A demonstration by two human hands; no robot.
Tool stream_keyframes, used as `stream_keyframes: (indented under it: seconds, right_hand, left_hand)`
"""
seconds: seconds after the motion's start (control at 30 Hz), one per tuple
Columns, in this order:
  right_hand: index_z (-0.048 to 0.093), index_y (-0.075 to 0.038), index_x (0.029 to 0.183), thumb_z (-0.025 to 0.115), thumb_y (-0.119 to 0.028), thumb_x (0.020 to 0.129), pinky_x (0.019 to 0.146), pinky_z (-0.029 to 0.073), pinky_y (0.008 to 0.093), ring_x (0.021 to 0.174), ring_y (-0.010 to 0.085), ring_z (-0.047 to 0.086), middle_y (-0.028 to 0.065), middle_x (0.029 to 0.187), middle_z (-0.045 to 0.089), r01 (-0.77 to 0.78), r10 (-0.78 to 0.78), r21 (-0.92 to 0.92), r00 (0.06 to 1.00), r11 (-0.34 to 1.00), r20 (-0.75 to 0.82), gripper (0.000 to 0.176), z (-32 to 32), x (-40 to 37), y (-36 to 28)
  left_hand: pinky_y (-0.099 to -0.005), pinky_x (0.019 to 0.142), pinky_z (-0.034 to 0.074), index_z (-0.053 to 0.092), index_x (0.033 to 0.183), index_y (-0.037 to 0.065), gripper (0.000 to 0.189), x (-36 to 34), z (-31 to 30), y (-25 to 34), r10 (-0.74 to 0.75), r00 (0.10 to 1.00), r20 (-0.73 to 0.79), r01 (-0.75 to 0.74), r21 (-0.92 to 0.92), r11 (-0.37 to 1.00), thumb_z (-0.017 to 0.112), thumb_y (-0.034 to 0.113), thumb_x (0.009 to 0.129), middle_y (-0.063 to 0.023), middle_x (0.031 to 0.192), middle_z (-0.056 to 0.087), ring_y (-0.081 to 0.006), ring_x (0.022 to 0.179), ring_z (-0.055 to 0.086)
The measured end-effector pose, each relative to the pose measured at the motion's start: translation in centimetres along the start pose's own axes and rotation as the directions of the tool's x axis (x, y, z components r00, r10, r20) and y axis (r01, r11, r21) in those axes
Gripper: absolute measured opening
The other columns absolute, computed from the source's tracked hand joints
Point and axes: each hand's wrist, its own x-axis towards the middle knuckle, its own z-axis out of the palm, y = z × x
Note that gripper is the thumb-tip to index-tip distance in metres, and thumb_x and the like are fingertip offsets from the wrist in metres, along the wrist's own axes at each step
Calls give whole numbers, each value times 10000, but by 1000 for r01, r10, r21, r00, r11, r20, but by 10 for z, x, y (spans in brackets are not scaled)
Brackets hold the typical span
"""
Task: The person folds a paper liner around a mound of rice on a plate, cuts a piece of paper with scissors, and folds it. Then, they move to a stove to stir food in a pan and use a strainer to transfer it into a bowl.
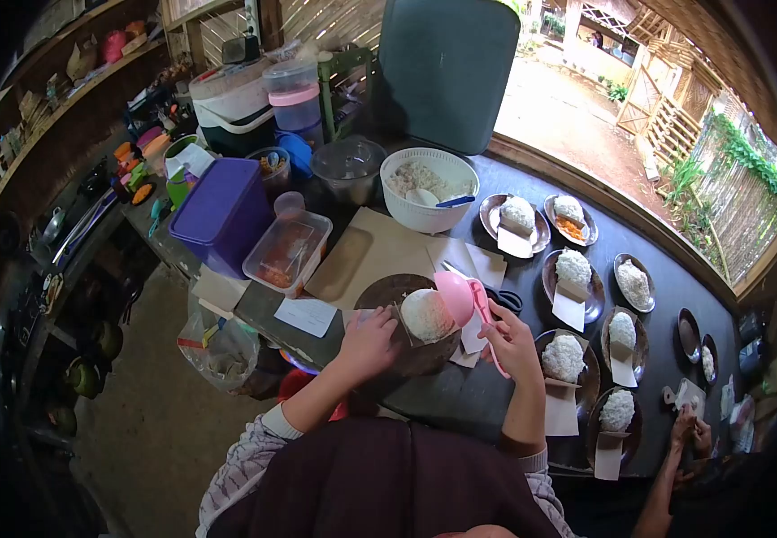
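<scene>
A rounded mound of white rice [426, 316] sits on a piece of brown paper [421, 341] over a dark round plate [388, 291]. My left hand [368, 345] is at the mound's left side, its bent fingers closed on the edge of the paper. In my right hand [509, 341] is the handle of a pink rice scoop [455, 299]. The scoop's round cup is tilted at the upper right of the mound, its inside hidden. Scissors [503, 299] with dark handles lie just behind my right hand, partly on paper.
A white basket of rice [403, 199] with a blue-handled spoon stands behind. Several plates with rice and paper fill the right side, such as this plate [596, 291]. Left are a purple container [222, 215] and a clear tub [288, 255]. Another person's hands [691, 430] work at far right.
</scene>
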Motion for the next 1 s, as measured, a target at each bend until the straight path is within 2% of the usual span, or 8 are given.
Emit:
stream_keyframes:
  seconds: [0.07,0.17,0.2,0.53,0.6,0.83,0.93,1.0]
  right_hand:
    - [444,-96,1245,552,-89,818,494,464,237,498,119,549,76,784,600,195,-197,-74,980,978,-13,440,6,0,1]
    - [462,-64,1214,557,-84,814,514,464,269,550,121,555,108,791,605,386,-402,-363,915,848,34,411,17,-6,-6]
    - [486,-117,1185,561,-112,768,676,467,374,773,334,584,201,864,582,443,-475,-457,879,772,50,424,20,-6,-4]
    - [485,-182,1168,514,-172,796,670,461,419,762,354,568,159,889,563,401,-468,-637,881,659,70,373,43,-18,-16]
    - [525,-83,1118,551,-98,759,702,456,373,775,340,567,160,904,590,334,-406,-679,912,654,58,361,49,-22,-21]
    - [519,-138,1147,563,-111,768,613,472,347,678,286,596,143,808,581,500,-571,-589,817,635,78,382,33,-11,-13]
    - [475,-48,1194,571,2,772,644,433,208,730,75,521,68,810,580,280,-269,-193,960,941,80,436,20,-19,-35]
    - [448,-43,1215,558,10,777,673,432,213,776,78,518,68,864,569,351,-344,-93,935,932,82,454,16,-12,-36]
  left_hand:
    - [-509,1008,201,455,1181,34,490,1,2,-1,10,999,-32,-10,5,1000,547,298,778,-136,1327,353,-265,1249,309]
    - [-508,1004,200,460,1169,19,485,1,11,-3,36,994,-105,-39,-30,999,547,291,776,-143,1322,359,-272,1241,320]
    - [-508,1004,200,460,1169,19,485,1,11,-4,34,994,-105,-37,-29,999,547,291,776,-143,1322,359,-272,1241,320]
    - [-511,994,216,476,1129,6,465,-1,15,-6,63,977,-203,-76,-54,996,547,272,753,-170,1270,414,-293,1204,372]
    - [-511,992,218,478,1127,7,463,-2,16,-6,62,975,-214,-76,-62,995,547,272,754,-171,1271,414,-292,1202,375]
    - [-510,978,240,490,1117,8,453,-2,20,-6,73,952,-297,-95,-63,993,545,278,758,-165,1245,442,-285,1187,397]
    - [-506,979,242,504,1092,14,433,-4,19,-5,62,946,-317,-91,-77,993,555,277,751,-152,1229,461,-277,1174,413]
    - [-503,980,241,512,1077,18,420,-5,20,-4,57,945,-321,-86,-76,993,562,273,747,-145,1222,469,-270,1167,422]
